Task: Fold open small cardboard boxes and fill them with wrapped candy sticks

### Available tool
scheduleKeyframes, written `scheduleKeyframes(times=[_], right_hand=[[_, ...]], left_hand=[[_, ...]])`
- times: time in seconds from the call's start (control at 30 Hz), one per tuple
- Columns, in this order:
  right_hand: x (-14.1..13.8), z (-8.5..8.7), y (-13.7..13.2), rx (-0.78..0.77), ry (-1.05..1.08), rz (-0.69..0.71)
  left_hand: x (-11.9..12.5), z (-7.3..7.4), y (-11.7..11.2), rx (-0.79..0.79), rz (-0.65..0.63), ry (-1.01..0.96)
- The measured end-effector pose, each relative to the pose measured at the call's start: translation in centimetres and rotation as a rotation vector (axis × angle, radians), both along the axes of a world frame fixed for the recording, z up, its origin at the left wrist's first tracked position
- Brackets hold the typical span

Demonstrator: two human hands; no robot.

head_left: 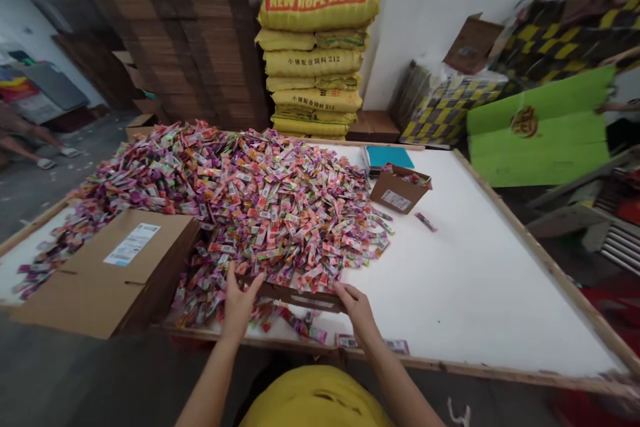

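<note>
Partly hidden carton point(280, 292), unreadable label point(313, 301), gripping hands point(359, 310)

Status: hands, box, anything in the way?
Left hand and right hand at opposite ends of cardboard box. Box at packet pile's near edge. Loose packets on wearer's side, possibly in the way.
</note>
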State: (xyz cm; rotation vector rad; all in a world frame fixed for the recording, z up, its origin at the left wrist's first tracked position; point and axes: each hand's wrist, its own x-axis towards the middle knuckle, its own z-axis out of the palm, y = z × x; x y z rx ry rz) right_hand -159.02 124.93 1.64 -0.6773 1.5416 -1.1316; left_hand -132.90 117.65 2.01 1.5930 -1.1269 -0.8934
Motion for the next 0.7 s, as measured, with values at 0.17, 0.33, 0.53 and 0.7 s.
scheduleKeyframes(times=[0.17,0.33,0.53,0.7], right_hand=[[-1.4,0.0,-0.8,0.206,0.013,-0.223],[-2.3,-0.2,-1.8,0.362,0.125,0.007],[-0.8,-1.5,-2.3,0.219,0.501,0.277],[0.2,0.7,-2.9,-0.026,0.825,0.242]], left_hand=[[-2.0,0.7,0.7,0.013,-0.215,0.047],[0.3,0.2,1.6,0.115,-0.639,0.105],[-1.0,-5.2,1.6,0.021,-0.565,-0.016],[-3.0,-9.4,1.3,-0.255,-0.568,-0.134]])
